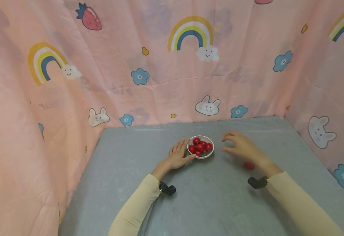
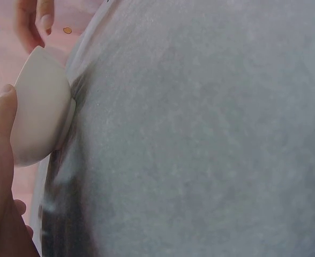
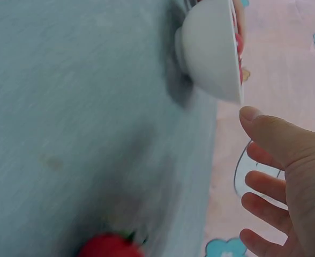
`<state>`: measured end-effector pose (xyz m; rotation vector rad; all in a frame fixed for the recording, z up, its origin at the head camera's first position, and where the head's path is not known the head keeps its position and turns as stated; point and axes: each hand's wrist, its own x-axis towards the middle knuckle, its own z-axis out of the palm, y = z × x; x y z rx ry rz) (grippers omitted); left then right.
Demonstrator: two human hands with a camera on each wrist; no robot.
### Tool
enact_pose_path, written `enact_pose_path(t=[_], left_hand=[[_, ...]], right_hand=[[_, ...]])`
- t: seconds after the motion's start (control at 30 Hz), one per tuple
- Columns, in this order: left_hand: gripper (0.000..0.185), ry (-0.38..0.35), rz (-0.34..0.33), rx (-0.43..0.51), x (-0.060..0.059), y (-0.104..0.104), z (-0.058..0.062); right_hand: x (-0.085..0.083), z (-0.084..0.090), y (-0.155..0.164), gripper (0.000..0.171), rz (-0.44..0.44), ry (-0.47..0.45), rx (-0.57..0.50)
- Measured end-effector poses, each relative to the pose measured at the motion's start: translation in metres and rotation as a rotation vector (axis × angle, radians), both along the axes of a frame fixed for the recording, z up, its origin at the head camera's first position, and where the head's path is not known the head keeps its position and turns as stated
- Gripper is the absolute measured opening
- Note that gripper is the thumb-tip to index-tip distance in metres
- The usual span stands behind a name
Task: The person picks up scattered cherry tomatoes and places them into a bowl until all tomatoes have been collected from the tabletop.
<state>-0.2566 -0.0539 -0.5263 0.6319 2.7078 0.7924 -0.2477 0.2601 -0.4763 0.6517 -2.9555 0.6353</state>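
A small white bowl point(image 1: 200, 157) holds several red cherry tomatoes point(image 1: 200, 147) with green stems. My left hand point(image 1: 178, 156) rests against the bowl's left side, fingers fairly straight, the thumb along the near rim. In the left wrist view that thumb point(image 2: 3, 110) lies at the bowl's wall. Right of the bowl, my right hand point(image 1: 241, 146) hovers over the table with nothing in it, fingers parted from the thumb and loosely bent. Below the right wrist, one loose cherry tomato point(image 1: 249, 166) lies on the table; its top part shows in the right wrist view.
A grey cloth covers the table point(image 1: 201, 203). Pink curtains point(image 1: 160, 98) printed with rainbows, rabbits and flowers hang behind it and at both sides. Each wrist carries a black camera mount, one on the left point(image 1: 167, 189) and one on the right point(image 1: 257, 182).
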Motion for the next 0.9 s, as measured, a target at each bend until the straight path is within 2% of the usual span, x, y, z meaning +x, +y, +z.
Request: enact_pose_path(t=[0.13,0.5,0.9], left_hand=[[0.084,0.0,0.0,0.001,0.0,0.001,0.0],[0.086,0.008,0.001,0.002,-0.001,0.0,-0.001],[0.086,0.021,-0.002,0.014,-0.001,0.0,-0.002]], right_hand=[[0.012,-0.001,0.014,0.04,-0.015,-0.016,0.006],[0.04,-0.015,0.049,0.037,0.002,0.045,-0.013],[0.062,-0.028,0.074,0.047,-0.092,-0.029,-0.04]])
